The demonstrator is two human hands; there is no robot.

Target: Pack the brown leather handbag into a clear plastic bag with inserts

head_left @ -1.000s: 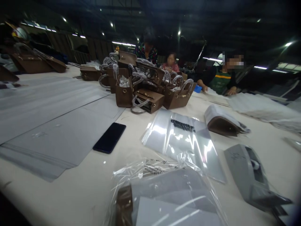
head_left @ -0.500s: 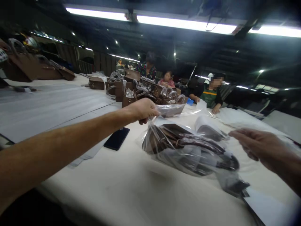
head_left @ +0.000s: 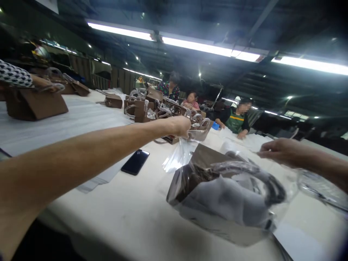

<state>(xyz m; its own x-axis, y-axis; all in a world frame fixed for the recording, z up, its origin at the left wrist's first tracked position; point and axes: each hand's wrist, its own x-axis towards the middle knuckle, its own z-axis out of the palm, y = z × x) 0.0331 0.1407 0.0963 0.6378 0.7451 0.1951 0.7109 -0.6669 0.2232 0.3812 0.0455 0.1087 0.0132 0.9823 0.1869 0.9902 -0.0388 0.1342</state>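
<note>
A brown, boxy handbag (head_left: 208,156) with film-wrapped handles is enclosed in a clear, glossy plastic bag (head_left: 231,233), seen over the pale, flat table (head_left: 130,217). The plastic's far left edge is gripped in the clenched left hand (head_left: 181,126). The right hand (head_left: 277,150) is held near the opposite side, fingers drawn together; whether film is pinched there cannot be told. A black, rectangular smartphone (head_left: 135,162) is left uncovered beneath the left forearm.

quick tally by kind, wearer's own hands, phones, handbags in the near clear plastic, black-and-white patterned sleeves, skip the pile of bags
Own hands: 2 (left hand, right hand)
Phone: 1
Handbag in clear plastic: 1
Black-and-white sleeve: 1
Total: 5
</note>
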